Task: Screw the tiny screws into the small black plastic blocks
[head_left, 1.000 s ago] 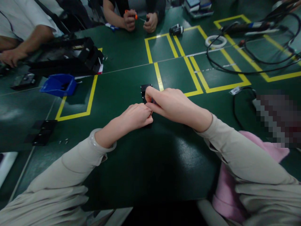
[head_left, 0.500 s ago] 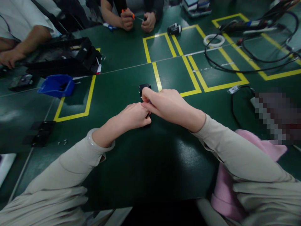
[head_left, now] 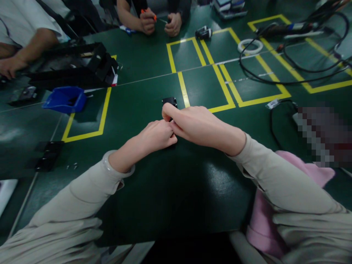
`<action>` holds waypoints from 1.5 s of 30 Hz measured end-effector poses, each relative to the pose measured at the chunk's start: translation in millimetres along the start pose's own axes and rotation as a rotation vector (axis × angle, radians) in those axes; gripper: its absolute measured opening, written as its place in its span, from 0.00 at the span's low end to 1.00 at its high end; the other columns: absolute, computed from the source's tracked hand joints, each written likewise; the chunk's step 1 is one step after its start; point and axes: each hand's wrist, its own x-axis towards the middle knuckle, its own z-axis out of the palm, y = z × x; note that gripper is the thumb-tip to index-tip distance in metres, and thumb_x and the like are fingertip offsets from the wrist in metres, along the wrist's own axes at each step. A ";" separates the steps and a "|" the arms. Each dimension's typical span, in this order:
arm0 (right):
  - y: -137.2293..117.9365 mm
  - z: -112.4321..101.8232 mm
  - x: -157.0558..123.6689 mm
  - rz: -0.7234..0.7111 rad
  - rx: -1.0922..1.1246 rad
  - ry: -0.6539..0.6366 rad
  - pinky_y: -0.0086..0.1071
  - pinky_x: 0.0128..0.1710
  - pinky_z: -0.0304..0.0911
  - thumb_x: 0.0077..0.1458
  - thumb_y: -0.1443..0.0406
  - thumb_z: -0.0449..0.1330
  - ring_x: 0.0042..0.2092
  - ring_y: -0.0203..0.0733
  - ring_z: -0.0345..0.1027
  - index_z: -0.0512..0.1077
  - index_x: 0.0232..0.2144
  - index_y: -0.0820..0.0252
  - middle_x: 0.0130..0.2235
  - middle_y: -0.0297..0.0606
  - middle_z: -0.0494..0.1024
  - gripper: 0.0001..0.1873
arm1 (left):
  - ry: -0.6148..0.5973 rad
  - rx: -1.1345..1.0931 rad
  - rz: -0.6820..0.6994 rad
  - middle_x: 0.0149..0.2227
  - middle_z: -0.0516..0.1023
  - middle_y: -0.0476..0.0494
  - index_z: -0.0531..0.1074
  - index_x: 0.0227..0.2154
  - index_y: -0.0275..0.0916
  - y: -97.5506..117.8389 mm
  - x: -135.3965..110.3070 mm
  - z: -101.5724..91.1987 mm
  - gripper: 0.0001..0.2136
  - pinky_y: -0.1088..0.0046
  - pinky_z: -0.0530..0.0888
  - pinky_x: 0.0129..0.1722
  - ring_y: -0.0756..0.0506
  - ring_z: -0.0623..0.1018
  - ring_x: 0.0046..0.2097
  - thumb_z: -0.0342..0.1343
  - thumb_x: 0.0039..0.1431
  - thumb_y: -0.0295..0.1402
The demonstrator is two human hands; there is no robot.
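A small black part (head_left: 169, 101) stands on the green table (head_left: 170, 183) at the centre, mostly hidden behind my fingers. My right hand (head_left: 196, 124) is closed on it from the right, with a finger laid over its top. My left hand (head_left: 158, 135) is curled shut against its lower left side and touches my right hand. What the left fingers pinch is hidden.
A blue bin (head_left: 64, 99) and a black frame assembly (head_left: 74, 69) lie at the left. Flat black parts (head_left: 48, 156) and tiny screws (head_left: 72, 167) rest near the left edge. Black cables (head_left: 291, 69) and a white tape roll (head_left: 250, 46) lie far right. Other people's hands (head_left: 159, 22) work across the table.
Both hands stay on the black part. My right hand's finger has slid a little left and up over it; the view has shifted slightly.
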 end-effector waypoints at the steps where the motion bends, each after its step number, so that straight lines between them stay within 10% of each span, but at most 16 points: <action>1: -0.2 -0.6 -0.6 -0.003 0.012 0.009 0.31 0.32 0.52 0.69 0.67 0.48 0.34 0.41 0.73 0.64 0.53 0.62 0.36 0.40 0.80 0.13 | 0.006 -0.005 0.003 0.42 0.82 0.37 0.77 0.44 0.35 0.1 -0.2 -0.4 0.12 0.66 0.78 0.45 0.39 0.82 0.46 0.52 0.65 0.35; 29: 2.7 -14.1 -2.5 0.092 0.154 0.103 0.33 0.39 0.58 0.65 0.67 0.48 0.36 0.40 0.71 0.67 0.48 0.60 0.39 0.38 0.79 0.12 | 0.019 -0.251 0.084 0.35 0.80 0.42 0.71 0.40 0.38 -18.7 -16.5 -0.6 0.11 0.71 0.70 0.33 0.45 0.79 0.33 0.47 0.72 0.38; 38: 6.4 -21.8 -8.5 0.053 0.440 0.592 0.29 0.42 0.64 0.67 0.67 0.52 0.36 0.31 0.67 0.68 0.38 0.59 0.40 0.34 0.73 0.05 | 0.213 -0.555 -0.171 0.30 0.77 0.49 0.65 0.40 0.39 -36.8 -57.5 0.9 0.10 0.74 0.71 0.35 0.48 0.78 0.32 0.48 0.70 0.40; 45: 3.1 -24.3 -10.5 0.215 0.491 0.535 0.29 0.34 0.64 0.68 0.60 0.53 0.39 0.34 0.74 0.70 0.40 0.54 0.46 0.38 0.78 0.08 | 0.044 -0.293 -0.661 0.32 0.76 0.49 0.64 0.41 0.40 -119.9 -149.1 28.1 0.11 0.75 0.69 0.37 0.46 0.78 0.36 0.44 0.70 0.42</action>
